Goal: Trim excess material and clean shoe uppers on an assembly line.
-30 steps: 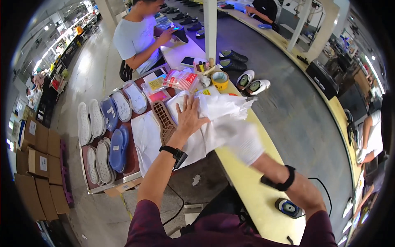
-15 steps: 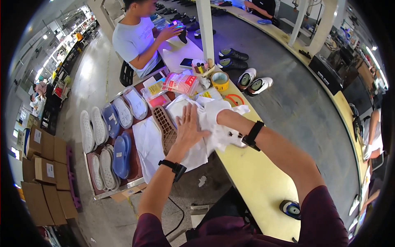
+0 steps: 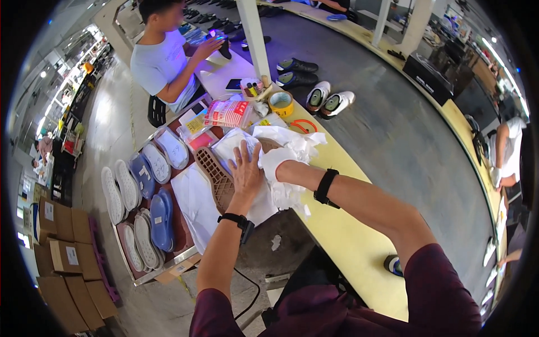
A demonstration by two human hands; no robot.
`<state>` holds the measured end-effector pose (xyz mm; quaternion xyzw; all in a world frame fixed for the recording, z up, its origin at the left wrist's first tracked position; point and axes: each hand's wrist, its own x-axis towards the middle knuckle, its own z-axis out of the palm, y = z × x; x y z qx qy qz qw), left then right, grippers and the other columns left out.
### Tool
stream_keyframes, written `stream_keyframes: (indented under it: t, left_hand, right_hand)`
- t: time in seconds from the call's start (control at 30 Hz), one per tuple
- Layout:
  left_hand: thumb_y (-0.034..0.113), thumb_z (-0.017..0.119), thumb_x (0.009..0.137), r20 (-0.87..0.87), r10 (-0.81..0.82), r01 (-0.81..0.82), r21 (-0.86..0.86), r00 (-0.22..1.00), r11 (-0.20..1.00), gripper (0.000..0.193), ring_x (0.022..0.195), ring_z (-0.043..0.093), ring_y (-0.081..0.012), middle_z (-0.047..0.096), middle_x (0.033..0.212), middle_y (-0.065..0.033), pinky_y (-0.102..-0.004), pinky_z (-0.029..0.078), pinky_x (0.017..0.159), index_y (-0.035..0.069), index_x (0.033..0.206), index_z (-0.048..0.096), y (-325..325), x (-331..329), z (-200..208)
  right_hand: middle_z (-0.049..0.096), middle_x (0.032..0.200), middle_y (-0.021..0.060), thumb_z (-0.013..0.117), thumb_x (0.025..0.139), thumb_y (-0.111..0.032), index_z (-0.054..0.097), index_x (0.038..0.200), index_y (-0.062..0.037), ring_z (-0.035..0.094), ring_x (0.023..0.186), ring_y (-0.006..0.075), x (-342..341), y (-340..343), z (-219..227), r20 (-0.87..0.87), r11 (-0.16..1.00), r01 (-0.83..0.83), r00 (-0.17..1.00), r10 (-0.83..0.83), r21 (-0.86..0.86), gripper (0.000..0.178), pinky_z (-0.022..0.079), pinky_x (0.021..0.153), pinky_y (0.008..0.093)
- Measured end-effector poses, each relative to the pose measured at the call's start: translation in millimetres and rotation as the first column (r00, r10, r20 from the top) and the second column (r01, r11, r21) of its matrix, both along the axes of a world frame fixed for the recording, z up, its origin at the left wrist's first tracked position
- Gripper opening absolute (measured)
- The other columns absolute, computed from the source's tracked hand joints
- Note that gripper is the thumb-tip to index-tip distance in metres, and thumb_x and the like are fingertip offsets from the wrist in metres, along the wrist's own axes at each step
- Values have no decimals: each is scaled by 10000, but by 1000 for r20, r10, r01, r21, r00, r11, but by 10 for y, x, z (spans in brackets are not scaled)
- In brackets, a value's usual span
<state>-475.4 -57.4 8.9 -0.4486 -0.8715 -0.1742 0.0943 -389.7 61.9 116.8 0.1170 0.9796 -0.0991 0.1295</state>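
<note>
Head view: left hand [image 3: 246, 173], fingers spread, presses flat on a tissue-wrapped shoe [image 3: 222, 177] to steady it on the yellow table [image 3: 342, 236]; right hand [image 3: 275, 160], at three o'clock, is buried in paper [image 3: 289, 149], fingers hidden.

Bright even indoor light, window glare at far left, heavy fisheye bending, black vignette rim, soft edges

Both arms come out of short maroon sleeves [image 3: 443, 286] and are bare from there down. The left hand [image 3: 246, 171] has a black watch [image 3: 238, 222] just behind it at the wrist, its face turned sideways. The right hand [image 3: 273, 163], largely hidden, has a plain black band [image 3: 324, 187] behind it.
</note>
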Motion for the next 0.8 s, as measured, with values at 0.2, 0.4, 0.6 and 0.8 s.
stream_keyframes:
  t: [0.2,0.4,0.6,0.8]
  left_hand:
    - [113,699,950,64,-31,31,7,997,999,810,1612,266,-492,265,1781,-163,-767,284,1210,266,1682,387,85,-82,-6]
    - [270,691,967,105,78,-64,-133,991,989,813,1638,233,-467,218,1814,-115,-780,249,1224,316,1704,351,343,-156,-223]
    - [321,745,927,304,-193,244,-137,933,960,891,1599,334,-453,401,1699,-262,-536,256,1337,74,1689,355,-517,-1382,-391]
    - [238,665,1049,876,-471,685,280,104,672,724,1342,638,-405,658,1451,-284,-443,462,1173,12,1676,380,-221,1453,1430]
  right_hand:
    - [818,1058,228,724,901,-160,816,1159,8,808,997,376,213,-96,424,83,928,-359,933,351,103,321,635,893,474]
    - [782,1143,192,636,922,-211,720,1238,-40,783,1015,369,859,-607,1051,-150,986,-37,989,12,-162,369,637,853,494]
    - [711,930,122,702,994,-186,712,1137,13,709,853,225,2264,44,922,-701,909,192,585,-408,-369,245,573,767,352]
    - [706,847,237,636,1062,-276,668,1042,44,686,765,303,3870,-363,582,-328,245,434,-126,-936,-867,322,534,740,424]
